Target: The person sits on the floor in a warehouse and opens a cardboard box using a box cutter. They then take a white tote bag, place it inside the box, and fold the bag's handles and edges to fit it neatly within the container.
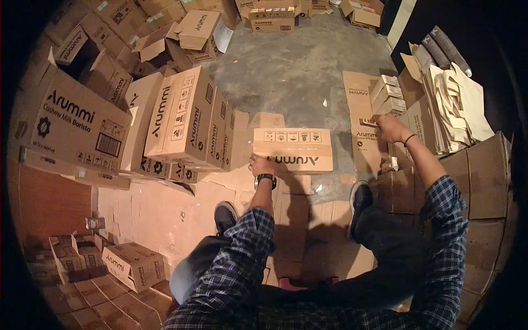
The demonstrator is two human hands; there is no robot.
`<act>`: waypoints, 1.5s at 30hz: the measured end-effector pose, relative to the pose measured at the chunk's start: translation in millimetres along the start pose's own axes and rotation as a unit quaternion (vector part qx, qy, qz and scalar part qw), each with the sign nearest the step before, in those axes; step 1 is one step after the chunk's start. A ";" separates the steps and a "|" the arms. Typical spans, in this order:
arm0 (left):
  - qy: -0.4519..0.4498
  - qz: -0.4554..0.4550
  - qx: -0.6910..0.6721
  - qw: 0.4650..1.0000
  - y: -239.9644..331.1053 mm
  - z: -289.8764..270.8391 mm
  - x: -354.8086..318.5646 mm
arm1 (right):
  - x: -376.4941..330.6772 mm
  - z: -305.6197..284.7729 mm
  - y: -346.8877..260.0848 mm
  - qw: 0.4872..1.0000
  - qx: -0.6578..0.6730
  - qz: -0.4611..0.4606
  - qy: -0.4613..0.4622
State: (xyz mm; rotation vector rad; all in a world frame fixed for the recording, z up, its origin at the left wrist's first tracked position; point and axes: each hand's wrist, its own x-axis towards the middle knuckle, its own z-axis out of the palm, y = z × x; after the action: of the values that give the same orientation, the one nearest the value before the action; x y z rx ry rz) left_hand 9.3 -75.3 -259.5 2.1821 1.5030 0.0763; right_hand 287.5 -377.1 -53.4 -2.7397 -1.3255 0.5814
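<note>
A taped cardboard box (pixel 293 144) lies on the floor in front of me, between my feet and the grey floor beyond. At its near left corner is my left hand (pixel 260 164), fingers curled; whether they grip the box edge or a small thing I cannot make out. My right hand (pixel 392 130) reaches forward on the right, its bent fingers closed at the near end of a row of small pale cartons (pixel 389 93). What those fingers hold, if anything, is hidden. The pale cartons rest on a flat brown cardboard piece (pixel 358 102).
Large cardboard boxes (pixel 179 118) stand stacked on the left. An open box (pixel 159 48) is behind them. Folded cream bags (pixel 456 110) top boxes on the right, beside grey rolls (pixel 443 49). Flattened cardboard (pixel 159 212) covers the floor. A small box (pixel 133 265) sits lower left.
</note>
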 end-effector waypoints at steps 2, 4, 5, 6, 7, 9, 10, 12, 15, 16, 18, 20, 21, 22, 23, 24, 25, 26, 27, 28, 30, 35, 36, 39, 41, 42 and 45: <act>-0.046 -0.004 -0.025 0.999 19.7 -14.5 -16.0 | -7.2 15.4 6.7 0.993 0.067 -0.014 0.097; -0.073 -0.002 -0.038 0.997 35.3 -18.0 -21.8 | 5.0 57.3 17.6 0.980 0.122 0.016 0.159; -0.070 0.032 -0.013 0.997 36.1 -11.6 -21.6 | 11.8 77.1 21.4 0.974 0.142 0.050 0.169; -0.058 0.053 0.019 0.997 22.6 -7.7 -15.2 | 17.7 82.5 2.6 0.975 0.170 0.084 0.118; -0.049 0.071 0.052 0.995 9.1 -6.3 -11.3 | 21.5 91.0 -21.7 0.972 0.196 0.115 0.061; -0.059 0.073 0.098 0.991 1.1 -10.3 -0.9 | 20.9 112.6 -49.0 0.956 0.251 0.148 0.027; -0.062 0.083 0.114 0.988 -7.4 -12.5 16.9 | 26.2 117.4 -60.6 0.948 0.275 0.157 0.013; -0.126 0.192 0.254 0.940 -18.5 -30.2 57.5 | 36.2 132.8 -71.3 0.944 0.294 0.151 0.008; -0.348 0.279 0.207 0.871 27.6 -98.3 42.2 | 37.8 166.5 -52.7 0.907 0.358 0.224 -0.001; -0.323 0.271 0.136 0.896 6.0 -106.6 42.0 | 46.2 166.6 -63.7 0.890 0.382 0.246 -0.030; -0.330 0.279 0.041 0.901 -33.1 -89.2 58.6 | 61.0 182.0 -66.6 0.861 0.426 0.276 -0.036; -0.370 0.320 0.030 0.871 -5.9 -72.8 63.1 | 69.3 221.8 -45.8 0.856 0.442 0.258 0.071; -0.328 0.322 -0.011 0.888 -1.0 -60.7 68.8 | 78.2 228.8 -42.1 0.854 0.450 0.230 0.124; -0.263 0.299 -0.094 0.912 -12.5 -37.2 88.2 | 88.8 224.5 -51.8 0.857 0.444 0.239 0.109; -0.172 0.280 -0.189 0.925 -32.5 -17.1 116.8 | 106.2 215.1 -73.6 0.862 0.441 0.233 0.091; -0.081 0.262 -0.258 0.926 -67.9 -12.2 146.8 | 117.0 202.8 -113.1 0.832 0.517 0.193 0.051; -0.146 0.214 -0.310 0.915 -47.7 0.7 132.7 | 102.8 209.1 -101.9 0.791 0.572 0.212 0.033; -0.224 0.193 -0.371 0.881 11.8 5.6 109.7 | 88.0 234.7 -41.0 0.795 0.539 0.252 0.114; -0.269 0.133 -0.406 0.863 12.2 0.6 100.6 | 82.6 237.5 -49.8 0.793 0.532 0.279 0.103; -0.241 0.128 -0.422 0.864 -3.9 -0.9 98.3 | 79.9 231.0 -77.3 0.795 0.525 0.293 0.081; -0.216 0.075 -0.494 0.839 -4.8 0.8 90.5 | 81.0 230.9 -98.5 0.834 0.423 0.320 0.152; -0.167 0.030 -0.566 0.807 -65.3 -11.2 42.8 | 53.0 200.2 -146.4 0.852 0.445 0.256 0.104; -0.148 0.006 -0.626 0.766 -81.1 -9.8 19.6 | 50.8 200.7 -152.2 0.868 0.420 0.239 0.114; -0.078 0.000 -0.671 0.738 -122.6 -23.8 -37.8 | 52.1 210.1 -167.6 0.909 0.369 0.160 0.113; -0.024 0.072 -0.532 0.844 -147.4 -39.4 -57.6 | 56.8 186.8 -196.9 0.936 0.320 0.115 0.090; -0.009 0.027 -0.586 0.810 -144.4 -41.4 -60.9 | 72.5 195.4 -189.4 0.914 0.390 0.083 0.081; -0.015 -0.065 -0.645 0.761 -141.8 -51.6 -51.8 | 97.5 166.5 -223.0 0.941 0.316 0.065 0.105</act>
State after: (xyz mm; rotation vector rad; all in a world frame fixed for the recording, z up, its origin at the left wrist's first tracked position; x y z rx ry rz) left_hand -149.9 -63.8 -261.9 0.9233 0.9962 0.7726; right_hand 117.4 -181.7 -194.4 -2.2779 -0.7398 0.5750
